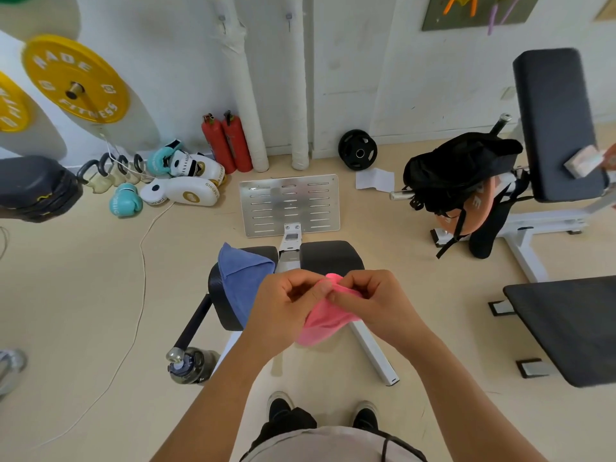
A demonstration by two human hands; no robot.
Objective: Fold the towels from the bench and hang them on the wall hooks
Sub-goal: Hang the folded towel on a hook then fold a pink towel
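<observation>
A pink towel (322, 323) hangs bunched between both my hands, in front of my body and above the bench. My left hand (287, 308) pinches its top edge from the left, and my right hand (375, 303) pinches the same edge from the right, thumbs nearly touching. A blue towel (240, 278) lies draped over the left black pad of the bench (330, 256). Two small wall hooks, one (222, 21) on the left and another (289, 20) to its right, are mounted high on the white wall with nothing on them.
A metal footplate (289, 203) lies beyond the bench. Red fire extinguishers (226, 143), boxing gloves (181, 180) and a black weight plate (357, 150) sit along the wall. A black bag (458, 171) hangs on the machine at right. A water bottle (190, 365) stands at the bench's left foot.
</observation>
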